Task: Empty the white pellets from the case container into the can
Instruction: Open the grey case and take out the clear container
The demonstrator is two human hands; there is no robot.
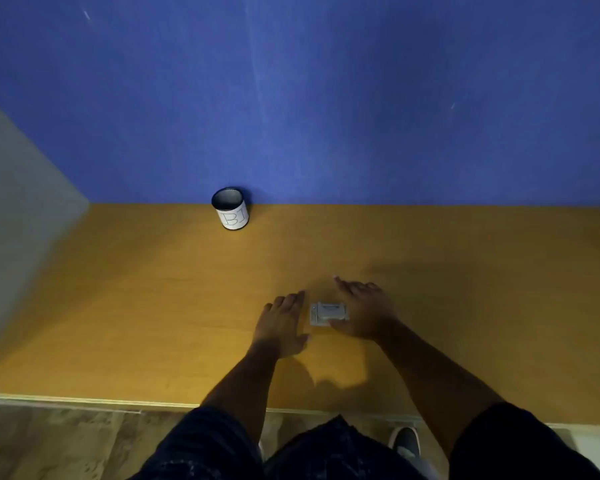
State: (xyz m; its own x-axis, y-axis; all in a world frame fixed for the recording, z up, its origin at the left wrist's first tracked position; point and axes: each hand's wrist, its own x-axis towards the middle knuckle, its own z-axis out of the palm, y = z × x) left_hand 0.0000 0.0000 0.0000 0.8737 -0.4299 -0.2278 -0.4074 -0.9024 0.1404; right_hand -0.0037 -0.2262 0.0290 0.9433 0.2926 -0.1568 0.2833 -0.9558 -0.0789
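A small grey case container point(327, 314) lies flat on the wooden table point(153, 306), lid down. My left hand point(283, 323) hovers just left of it, fingers spread, a small gap away. My right hand point(364, 311) is at the case's right edge with fingers stretched out; whether it touches the case is unclear. The can point(231, 208), dark-rimmed with a white label marked "B1", stands upright at the back of the table against the blue wall, well away from both hands. No pellets are visible.
A blue wall point(326, 116) rises directly behind the table and a grey wall point(21, 220) bounds its left side. The table's front edge point(84, 400) runs near my body, with floor and a shoe point(406, 441) below.
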